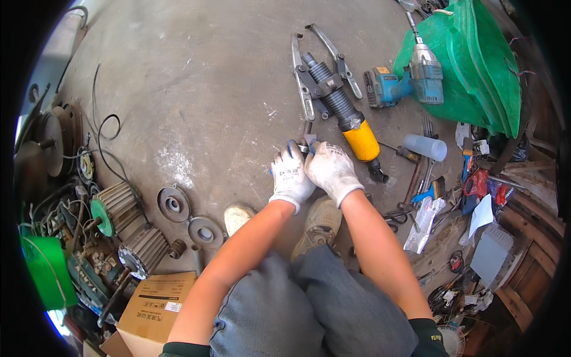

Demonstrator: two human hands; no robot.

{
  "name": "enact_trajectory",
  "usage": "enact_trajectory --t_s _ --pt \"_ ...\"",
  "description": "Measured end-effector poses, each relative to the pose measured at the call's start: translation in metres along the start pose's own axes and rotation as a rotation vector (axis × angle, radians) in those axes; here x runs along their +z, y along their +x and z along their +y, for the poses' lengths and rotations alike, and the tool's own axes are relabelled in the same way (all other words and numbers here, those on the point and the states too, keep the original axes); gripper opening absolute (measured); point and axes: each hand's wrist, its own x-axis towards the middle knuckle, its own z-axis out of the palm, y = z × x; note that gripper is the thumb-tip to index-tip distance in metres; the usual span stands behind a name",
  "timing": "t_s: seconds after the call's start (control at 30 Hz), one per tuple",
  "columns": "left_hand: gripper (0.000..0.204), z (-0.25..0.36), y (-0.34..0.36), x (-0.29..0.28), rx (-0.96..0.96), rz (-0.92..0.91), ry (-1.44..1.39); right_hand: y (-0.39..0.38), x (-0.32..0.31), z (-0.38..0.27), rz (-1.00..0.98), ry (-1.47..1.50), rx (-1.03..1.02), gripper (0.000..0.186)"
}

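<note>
Between my shoes, both hands meet in white work gloves with blue-grey fingertips. My left hand (292, 174) is closed around a small metal part (304, 149), of which a shiny edge shows. Pressed against it, my right hand (331, 168) is closed too; its fingers mostly hide what they grip. A dark rod-like end (307, 128) and a bit of grey sheet stick out beyond the fingertips. Just past the hands lies a hydraulic gear puller (342, 101) with a yellow body and steel jaws.
A blue cordless impact wrench (410, 80) lies before a green plastic bin (470, 65). Right: a clear bottle (424, 147), hammer (410, 190), brush (431, 190) and scattered tools. Left: two metal discs (173, 204), motor rotors (143, 247), cables and a cardboard box (156, 306).
</note>
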Motion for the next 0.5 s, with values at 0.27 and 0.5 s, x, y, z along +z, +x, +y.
enact_trajectory --t_s 0.27,0.5 --pt "0.088 -0.012 0.013 0.013 0.052 -0.029 0.032 -0.002 0.046 0.055 0.1 0.129 0.013 0.037" --pt "0.079 -0.007 0.02 0.029 0.06 -0.017 0.046 0.034 0.046 0.05 0.121 0.012 -0.107 0.034"
